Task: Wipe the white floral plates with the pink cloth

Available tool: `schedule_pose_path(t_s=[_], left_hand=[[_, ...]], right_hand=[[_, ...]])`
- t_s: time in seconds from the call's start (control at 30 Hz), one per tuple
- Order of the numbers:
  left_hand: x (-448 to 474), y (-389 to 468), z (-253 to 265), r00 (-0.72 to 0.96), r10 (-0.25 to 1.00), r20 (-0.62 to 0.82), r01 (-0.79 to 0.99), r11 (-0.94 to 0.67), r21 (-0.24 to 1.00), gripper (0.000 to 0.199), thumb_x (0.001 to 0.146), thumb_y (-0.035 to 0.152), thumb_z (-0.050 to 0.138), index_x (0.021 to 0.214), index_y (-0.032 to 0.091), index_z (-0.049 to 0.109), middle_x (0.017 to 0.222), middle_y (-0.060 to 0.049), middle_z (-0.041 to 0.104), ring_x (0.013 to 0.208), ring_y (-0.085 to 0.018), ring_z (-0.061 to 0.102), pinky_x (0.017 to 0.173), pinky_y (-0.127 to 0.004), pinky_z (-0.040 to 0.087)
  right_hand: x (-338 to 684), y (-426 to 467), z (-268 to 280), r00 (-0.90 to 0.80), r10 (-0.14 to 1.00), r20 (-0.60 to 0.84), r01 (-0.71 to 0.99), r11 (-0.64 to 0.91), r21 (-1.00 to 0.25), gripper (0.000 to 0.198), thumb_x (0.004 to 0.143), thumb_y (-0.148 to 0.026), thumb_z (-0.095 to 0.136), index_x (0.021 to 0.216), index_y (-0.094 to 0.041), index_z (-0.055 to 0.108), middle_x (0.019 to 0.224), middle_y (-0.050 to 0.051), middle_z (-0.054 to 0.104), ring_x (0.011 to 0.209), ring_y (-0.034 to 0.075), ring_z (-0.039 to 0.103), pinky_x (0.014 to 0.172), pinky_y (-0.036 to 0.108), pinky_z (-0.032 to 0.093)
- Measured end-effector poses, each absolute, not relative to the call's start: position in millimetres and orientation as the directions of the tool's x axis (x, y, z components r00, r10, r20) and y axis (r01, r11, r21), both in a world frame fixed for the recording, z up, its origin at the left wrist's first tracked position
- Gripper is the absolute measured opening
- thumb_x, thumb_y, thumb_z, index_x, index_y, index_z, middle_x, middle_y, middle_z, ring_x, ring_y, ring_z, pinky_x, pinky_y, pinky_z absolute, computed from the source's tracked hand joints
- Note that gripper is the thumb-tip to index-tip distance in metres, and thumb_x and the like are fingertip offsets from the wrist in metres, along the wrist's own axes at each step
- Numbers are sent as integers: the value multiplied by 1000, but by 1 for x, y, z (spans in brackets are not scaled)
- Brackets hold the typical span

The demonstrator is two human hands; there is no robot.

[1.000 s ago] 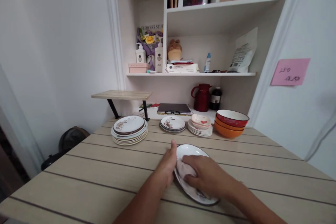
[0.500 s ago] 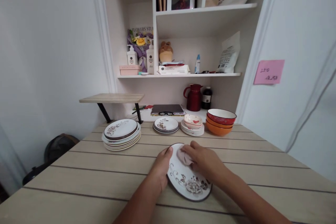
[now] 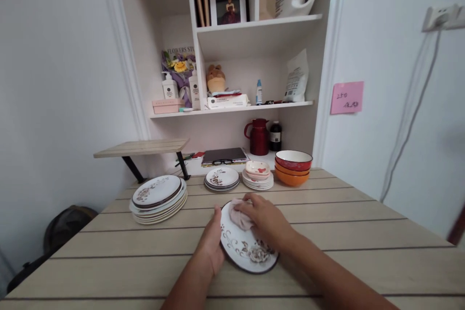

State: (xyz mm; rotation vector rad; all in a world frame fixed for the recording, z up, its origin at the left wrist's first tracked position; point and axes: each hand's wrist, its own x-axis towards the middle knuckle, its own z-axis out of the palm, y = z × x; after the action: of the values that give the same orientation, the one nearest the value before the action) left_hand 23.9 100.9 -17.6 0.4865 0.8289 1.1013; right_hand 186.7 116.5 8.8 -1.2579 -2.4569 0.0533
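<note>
A white plate (image 3: 232,247) with a dark rim and brown flower pattern is held tilted above the front part of the table. My left hand (image 3: 211,244) grips its left edge, thumb at the rim and the other fingers hidden behind it. In my right hand (image 3: 267,220) is a bunched pale pink cloth (image 3: 240,217), pressed against the upper part of the plate's face. My right wrist and palm cover the plate's right side.
On the slatted wooden table (image 3: 145,256) stand a tall plate stack (image 3: 159,198), a smaller plate stack (image 3: 221,178), small dishes (image 3: 257,179) and stacked bowls (image 3: 292,169). A raised wooden stand (image 3: 141,147) is at back left. Behind are a red jug (image 3: 258,136) and a laptop (image 3: 223,155).
The view has swung to the right, so everything sits further left. My right hand and the cloth stay on the upper part of the plate; my left hand keeps its hold.
</note>
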Motion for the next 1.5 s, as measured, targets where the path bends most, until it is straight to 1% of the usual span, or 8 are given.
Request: schedule_pose_path(t_s=[0.27,0.43,0.6,0.73,0.93,1.2,1.4,1.5], left_hand=[[25,98,-17,198,915,-352,-532,402,745,63,88,59,39,126,10,55,112,-16,68,102,-26,66,91,-37,48],[25,97,-17,177,915,-361,-506,400,764,63,88,60,40,123,11,57,111,-15,69,101,-26,66,90,-36,48],[25,99,-20,203,926,-318,-540,377,752,60,88,59,40,123,13,57,112,-15,69,99,-25,67,89,-36,48],[26,99,-23,195,928,-317,-549,371,749,59,89,58,39,120,12,59,110,-15,69,95,-24,68,85,-34,50],[26,95,-17,159,919,-361,-525,388,758,65,85,64,41,112,9,62,97,-16,72,82,-26,70,69,-33,53],[30,96,-16,164,945,-283,-525,327,786,62,87,62,39,113,11,63,99,-16,72,87,-24,70,77,-33,52],[27,93,-16,187,928,-323,-438,372,818,67,85,67,36,114,12,62,103,-15,72,92,-25,69,82,-35,51],[26,91,-13,159,925,-346,-409,381,830,67,84,68,37,115,13,61,102,-14,72,90,-24,69,81,-35,51]], right_hand=[[218,98,26,-638,769,38,691,594,-411,103,60,-26,74,146,-39,20,155,5,16,131,32,35,106,43,30],[204,79,40,-631,770,93,713,623,-322,61,83,-55,50,139,-32,42,155,9,23,136,34,30,107,51,25],[206,87,37,-414,880,232,855,463,-233,57,90,-51,36,143,-31,35,150,13,30,126,35,43,96,52,35],[206,89,29,-387,920,67,893,392,-223,59,83,-49,47,139,-31,42,122,14,56,96,34,61,79,46,43],[178,81,16,-624,769,143,692,628,-358,58,76,-24,54,133,-36,47,124,6,54,101,23,59,84,33,43],[185,115,12,-475,808,347,815,553,-171,48,83,-21,48,129,-35,54,133,7,51,118,28,46,95,42,35],[215,102,29,-510,842,176,846,528,-77,27,76,-24,56,100,-27,67,104,7,65,95,26,57,78,36,38],[220,87,35,-570,822,8,811,564,-157,33,66,-26,64,99,-27,63,96,4,66,86,25,59,66,31,35]])
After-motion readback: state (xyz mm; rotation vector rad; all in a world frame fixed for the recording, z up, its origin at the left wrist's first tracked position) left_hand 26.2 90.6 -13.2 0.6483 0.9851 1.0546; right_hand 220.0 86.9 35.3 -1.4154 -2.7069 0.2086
